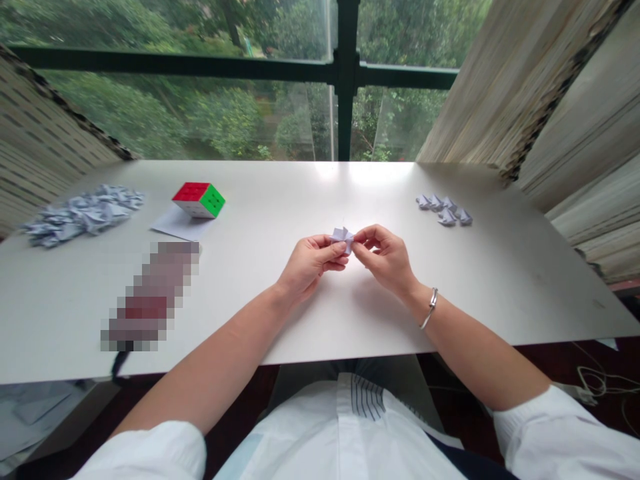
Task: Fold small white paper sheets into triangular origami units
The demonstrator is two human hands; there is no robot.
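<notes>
Above the middle of the white table (350, 320), a small folded piece of white paper (343, 235) is held up between my two hands. My left hand (313, 263) pinches its lower left side, thumb on the front face. The thumb and forefinger of my right hand (385, 257) close on its right edge. Parts of the fold lie hidden behind my fingers. Several similar folded paper pieces (445, 209) rest together on the table to the right, beyond my right hand. At the far left lies a larger heap of folded paper pieces (87, 212).
A Rubik's cube (199, 199) sits on a flat sheet of white paper (173, 225) at the back left. Nearer to me is a blurred-out object (153, 293) with a black cord (119, 363) over the table's front edge. A window (345, 80) and curtains (565, 133) border the table.
</notes>
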